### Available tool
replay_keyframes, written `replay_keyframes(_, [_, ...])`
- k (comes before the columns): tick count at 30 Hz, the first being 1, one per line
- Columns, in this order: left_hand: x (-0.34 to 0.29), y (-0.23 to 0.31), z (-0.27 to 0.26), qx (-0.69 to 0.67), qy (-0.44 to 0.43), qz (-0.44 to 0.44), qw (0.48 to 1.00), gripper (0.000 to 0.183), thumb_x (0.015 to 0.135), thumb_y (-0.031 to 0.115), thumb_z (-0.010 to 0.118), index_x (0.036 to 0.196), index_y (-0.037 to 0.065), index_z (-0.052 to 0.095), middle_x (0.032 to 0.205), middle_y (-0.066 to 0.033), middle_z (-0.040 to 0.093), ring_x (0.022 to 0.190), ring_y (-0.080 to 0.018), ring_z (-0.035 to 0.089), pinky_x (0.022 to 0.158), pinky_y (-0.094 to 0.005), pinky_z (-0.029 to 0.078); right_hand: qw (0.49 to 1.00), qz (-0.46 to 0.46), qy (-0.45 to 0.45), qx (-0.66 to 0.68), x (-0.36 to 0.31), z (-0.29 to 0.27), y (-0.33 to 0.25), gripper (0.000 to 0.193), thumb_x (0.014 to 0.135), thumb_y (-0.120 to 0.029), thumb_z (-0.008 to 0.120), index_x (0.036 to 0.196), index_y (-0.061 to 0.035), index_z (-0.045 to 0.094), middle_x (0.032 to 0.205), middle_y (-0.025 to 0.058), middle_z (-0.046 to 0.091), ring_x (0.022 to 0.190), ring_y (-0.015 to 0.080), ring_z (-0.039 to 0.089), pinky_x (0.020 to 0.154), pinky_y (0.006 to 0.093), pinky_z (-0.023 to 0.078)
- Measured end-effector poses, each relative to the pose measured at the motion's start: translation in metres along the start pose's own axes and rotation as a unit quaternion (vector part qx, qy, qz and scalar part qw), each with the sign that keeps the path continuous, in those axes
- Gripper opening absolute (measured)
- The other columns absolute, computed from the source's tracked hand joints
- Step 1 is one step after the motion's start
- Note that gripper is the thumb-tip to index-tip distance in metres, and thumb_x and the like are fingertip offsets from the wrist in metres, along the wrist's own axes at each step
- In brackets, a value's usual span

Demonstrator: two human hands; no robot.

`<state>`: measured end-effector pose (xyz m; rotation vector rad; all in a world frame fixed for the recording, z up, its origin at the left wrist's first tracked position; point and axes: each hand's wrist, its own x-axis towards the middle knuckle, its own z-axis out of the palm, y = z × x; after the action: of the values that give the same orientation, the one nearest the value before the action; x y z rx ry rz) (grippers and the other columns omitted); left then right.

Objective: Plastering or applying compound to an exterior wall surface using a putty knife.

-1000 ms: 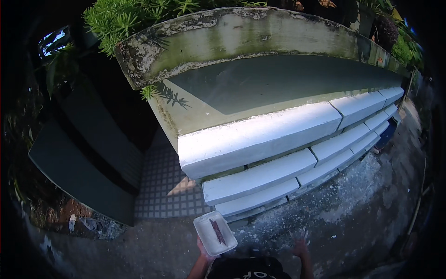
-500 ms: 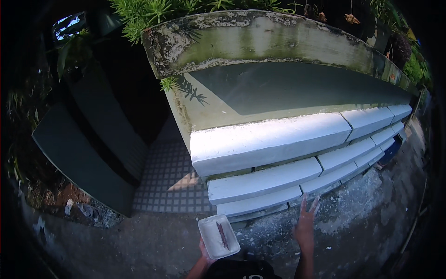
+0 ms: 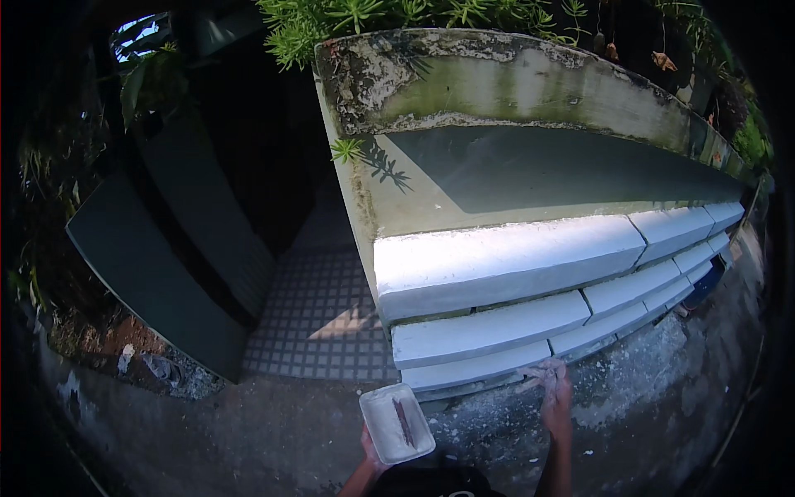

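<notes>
My left hand (image 3: pixel 368 447) is closed on the side of a shallow white tray (image 3: pixel 377 414), held level near my body. White stuff coats the tray's inside, and a thin reddish-brown strip (image 3: pixel 403 423) lies in it. My right hand (image 3: pixel 557 388) is at the front edge of the lowest white block row (image 3: pixel 476 367). Its whitened fingers point left, stretched out and apart, with nothing seen in them. Whether they touch the block cannot be made out. Above, more long white blocks (image 3: pixel 509 258) rise in steps against a wall.
A mossy concrete planter (image 3: pixel 497 87) with green plants (image 3: pixel 352 16) overhangs the wall. To the left lie a tiled floor (image 3: pixel 323 331) and a dark slanted panel (image 3: pixel 157 273). White splashes mark the concrete ground (image 3: pixel 638 381). A dark blue object (image 3: pixel 704 284) sits at the far right.
My right hand has turned from fingers pointing forward to fingers pointing left, near the lowest block. The tray stays in my left hand. The whole view has shifted slightly.
</notes>
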<state>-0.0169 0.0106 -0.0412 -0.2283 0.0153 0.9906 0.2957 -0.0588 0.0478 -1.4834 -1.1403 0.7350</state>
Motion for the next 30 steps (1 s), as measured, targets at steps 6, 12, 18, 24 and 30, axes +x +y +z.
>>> replay_keyframes(6, [0.0,0.014,0.006,0.013,-0.001,0.002,1.0,0.053,0.09,0.038,0.043,0.126,-0.001,0.051,0.121,-0.0123,0.061,0.108,-0.0234,0.061,0.095,-0.0369,0.049,0.871,-0.304,-0.185,0.339,0.139,0.004,-0.15,0.036,0.096,-0.036,0.046,0.089,-0.001,0.05,0.087,0.0229,0.061,0.077,0.0271,0.063,0.068,0.041,0.054])
replay_keyframes(12, [0.002,0.016,-0.001,0.025,-0.011,-0.044,0.999,0.054,0.09,0.039,0.043,0.127,0.0,0.05,0.121,-0.0123,0.061,0.108,-0.0237,0.06,0.095,-0.0373,0.049,0.704,-0.264,-0.141,0.644,0.258,0.036,-0.211,0.031,0.095,-0.02,0.04,0.107,0.0038,0.054,0.101,0.0209,0.062,0.098,0.032,0.059,0.094,0.0428,0.046])
replay_keyframes(18, [-0.017,0.05,-0.01,0.033,-0.017,-0.041,0.998,0.054,0.09,0.039,0.042,0.127,0.0,0.05,0.122,-0.0124,0.06,0.109,-0.0239,0.06,0.095,-0.0377,0.049,0.877,-0.305,-0.334,0.161,0.21,0.134,-0.223,0.023,0.091,-0.008,0.052,0.107,0.0043,0.063,0.11,0.0163,0.066,0.092,0.0253,0.067,0.087,0.0347,0.052])
replay_keyframes(24, [-0.015,0.056,-0.01,0.037,-0.023,-0.06,0.997,0.055,0.09,0.04,0.042,0.127,0.0,0.05,0.122,-0.0124,0.06,0.109,-0.0241,0.06,0.096,-0.0382,0.048,0.689,-0.269,-0.015,0.673,0.232,0.092,-0.216,0.039,0.097,-0.027,0.039,0.109,0.004,0.058,0.11,0.0188,0.064,0.109,0.0282,0.059,0.09,0.0404,0.048])
replay_keyframes(30, [-0.019,0.062,-0.008,0.038,-0.032,-0.037,0.998,0.056,0.09,0.041,0.042,0.128,0.001,0.049,0.123,-0.0124,0.06,0.11,-0.0244,0.06,0.096,-0.0386,0.048,0.863,-0.293,-0.126,0.392,0.221,0.12,-0.226,0.044,0.099,-0.03,0.036,0.1,0.0037,0.065,0.094,0.0161,0.069,0.088,0.0232,0.067,0.093,0.0422,0.05])
